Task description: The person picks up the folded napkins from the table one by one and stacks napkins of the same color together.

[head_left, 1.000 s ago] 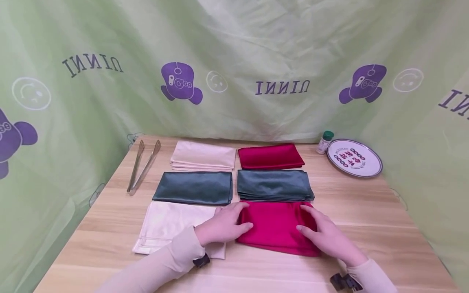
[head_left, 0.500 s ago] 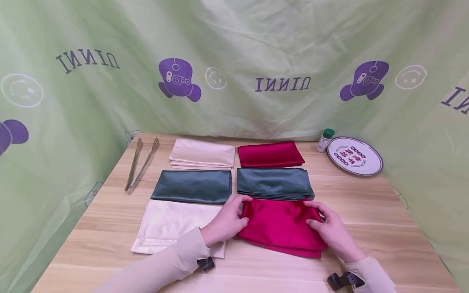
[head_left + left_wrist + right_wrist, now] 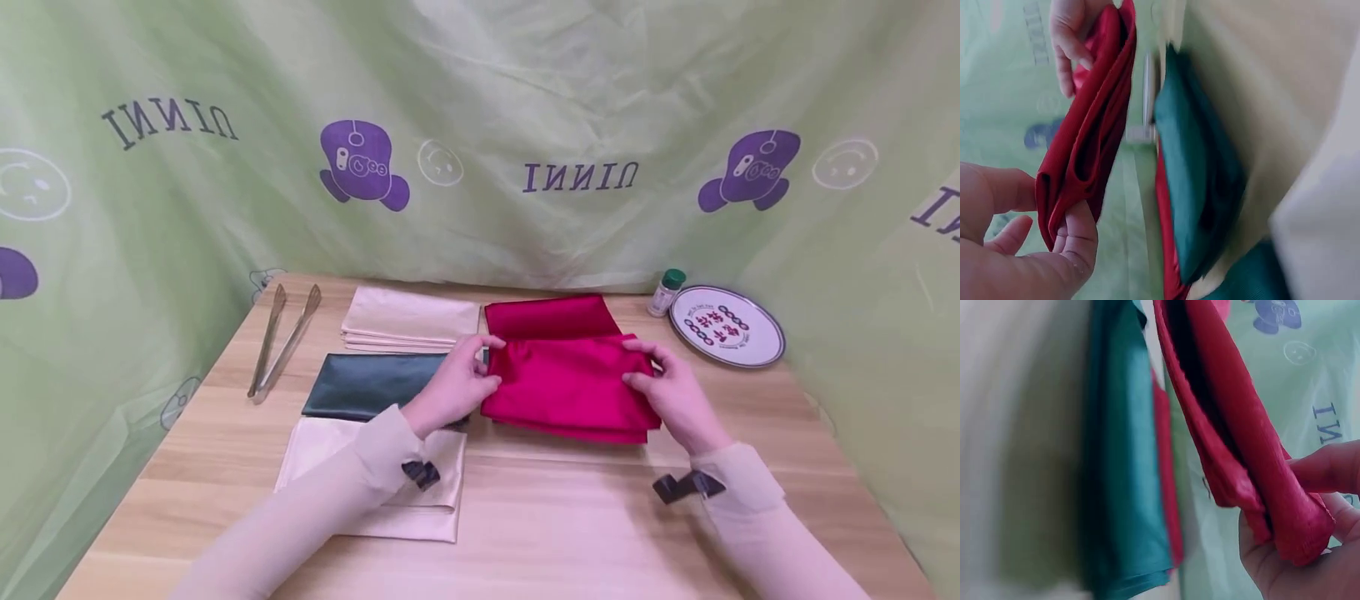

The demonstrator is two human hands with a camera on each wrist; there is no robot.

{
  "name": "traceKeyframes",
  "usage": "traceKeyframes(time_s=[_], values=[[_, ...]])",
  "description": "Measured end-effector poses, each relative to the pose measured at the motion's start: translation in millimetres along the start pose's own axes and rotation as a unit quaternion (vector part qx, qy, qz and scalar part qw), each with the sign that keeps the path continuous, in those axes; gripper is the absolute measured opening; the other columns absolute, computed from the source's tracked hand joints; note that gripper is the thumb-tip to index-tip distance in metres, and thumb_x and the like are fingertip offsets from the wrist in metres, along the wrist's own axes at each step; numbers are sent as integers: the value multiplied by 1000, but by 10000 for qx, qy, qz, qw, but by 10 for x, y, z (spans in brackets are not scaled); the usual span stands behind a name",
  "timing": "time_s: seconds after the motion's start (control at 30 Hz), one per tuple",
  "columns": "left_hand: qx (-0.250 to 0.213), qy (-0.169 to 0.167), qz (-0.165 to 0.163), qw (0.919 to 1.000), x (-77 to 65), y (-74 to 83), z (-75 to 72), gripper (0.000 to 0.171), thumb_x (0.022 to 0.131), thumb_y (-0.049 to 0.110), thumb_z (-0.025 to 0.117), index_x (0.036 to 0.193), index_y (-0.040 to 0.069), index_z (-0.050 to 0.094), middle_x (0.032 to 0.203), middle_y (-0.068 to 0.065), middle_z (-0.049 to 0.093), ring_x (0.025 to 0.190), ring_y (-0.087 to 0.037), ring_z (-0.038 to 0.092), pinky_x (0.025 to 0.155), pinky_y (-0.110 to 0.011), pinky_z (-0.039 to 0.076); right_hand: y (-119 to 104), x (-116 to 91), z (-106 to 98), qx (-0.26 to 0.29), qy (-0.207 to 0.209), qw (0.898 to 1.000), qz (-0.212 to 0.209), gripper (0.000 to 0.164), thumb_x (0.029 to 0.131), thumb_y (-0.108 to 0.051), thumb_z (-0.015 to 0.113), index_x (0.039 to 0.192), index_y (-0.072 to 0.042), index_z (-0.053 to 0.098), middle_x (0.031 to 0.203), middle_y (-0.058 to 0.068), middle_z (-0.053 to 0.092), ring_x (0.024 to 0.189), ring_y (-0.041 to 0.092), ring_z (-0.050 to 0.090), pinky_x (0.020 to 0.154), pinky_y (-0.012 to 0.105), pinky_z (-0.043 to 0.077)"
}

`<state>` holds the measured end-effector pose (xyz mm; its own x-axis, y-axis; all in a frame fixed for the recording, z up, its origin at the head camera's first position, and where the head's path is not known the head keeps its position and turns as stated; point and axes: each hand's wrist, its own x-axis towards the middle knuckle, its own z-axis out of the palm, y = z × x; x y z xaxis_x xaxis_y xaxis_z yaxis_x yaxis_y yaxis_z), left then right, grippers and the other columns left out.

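A folded red satin cloth (image 3: 573, 383) is held up off the table by both hands, its layers showing edge-on in the wrist views. My left hand (image 3: 453, 383) pinches its left end between thumb and fingers; my right hand (image 3: 678, 396) grips the right end the same way. Beneath it lies a folded dark green cloth (image 3: 1194, 169), almost wholly hidden in the head view. Just behind is another folded red cloth (image 3: 551, 315), partly covered by the raised one. A second green cloth (image 3: 367, 385) lies left of my left hand, and a pale pink cloth (image 3: 318, 442) sits under the left forearm.
Another pale pink folded cloth (image 3: 412, 317) lies at the back. Metal tongs (image 3: 285, 342) rest at the far left of the wooden table (image 3: 555, 533). At the back right stand a green-capped shaker bottle (image 3: 666, 293) and a round printed plate (image 3: 765, 346). A green curtain surrounds the table.
Both hands first close on the red cloth's ends at the front. They have since lifted it and moved it away from me, over the right green cloth, baring the table where it lay.
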<state>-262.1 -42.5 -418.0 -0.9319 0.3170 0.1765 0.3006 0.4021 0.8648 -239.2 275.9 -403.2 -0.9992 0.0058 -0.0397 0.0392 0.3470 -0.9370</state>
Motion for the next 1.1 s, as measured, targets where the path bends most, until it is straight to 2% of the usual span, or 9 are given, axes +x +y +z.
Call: traceKeyframes(time_s=[0.13,0.27,0.37,0.53,0.63,0.77,0.97,1.1], values=[[-162,141,-260,9994,381,-78,-39,46,84,-4,67,127,8,57,122,-13,47,77,-18,58,63,-29,51,-106,404,6,-191,281,9991,-261,52,87,5,62,137,-5,53,139,17,43,112,24,46,80,18,46],[26,281,-339,9990,714,-194,-24,45,84,-4,67,127,7,58,115,-16,48,78,-17,53,67,-27,47,-95,774,21,-484,494,9969,-368,48,87,4,61,134,-4,56,132,19,47,108,25,45,77,21,43],[130,323,-362,9987,896,-262,-23,44,84,-3,67,126,5,58,112,-16,48,78,-20,51,69,-28,46,-55,1024,46,-583,556,9962,-328,47,87,3,60,134,-3,56,128,21,49,105,26,47,74,25,44],[-79,296,-595,9978,1126,-354,-19,45,85,-4,67,127,5,57,125,-16,45,91,-23,57,75,-28,50,14,1367,73,-827,730,9935,-283,48,86,3,60,133,-5,58,129,19,52,105,28,48,75,27,44],[-202,286,-767,9964,1236,-430,-3,46,85,-5,66,128,6,56,129,-16,43,98,-26,59,75,-28,52,45,1520,83,-932,820,9917,-332,47,86,3,61,132,-4,59,130,19,53,106,29,49,77,28,43],[-73,303,-837,9960,1322,-521,29,46,85,-5,67,129,6,56,129,-17,44,104,-27,57,79,-30,51,101,1673,100,-973,913,9901,-433,47,84,4,61,130,-3,60,130,20,54,111,30,49,84,32,43],[487,101,-966,9941,1368,-625,71,48,86,-2,68,131,7,54,132,-17,46,116,-27,47,97,-36,44,222,1841,154,-968,872,9906,-424,45,83,7,59,127,-1,62,132,19,54,118,29,46,94,39,39],[976,-80,-911,9910,1412,-686,102,49,86,-2,65,132,7,53,133,-17,46,119,-27,46,101,-36,41,318,1897,189,-1007,779,9913,-346,43,82,8,58,125,-1,63,131,19,55,112,30,46,91,36,38]])
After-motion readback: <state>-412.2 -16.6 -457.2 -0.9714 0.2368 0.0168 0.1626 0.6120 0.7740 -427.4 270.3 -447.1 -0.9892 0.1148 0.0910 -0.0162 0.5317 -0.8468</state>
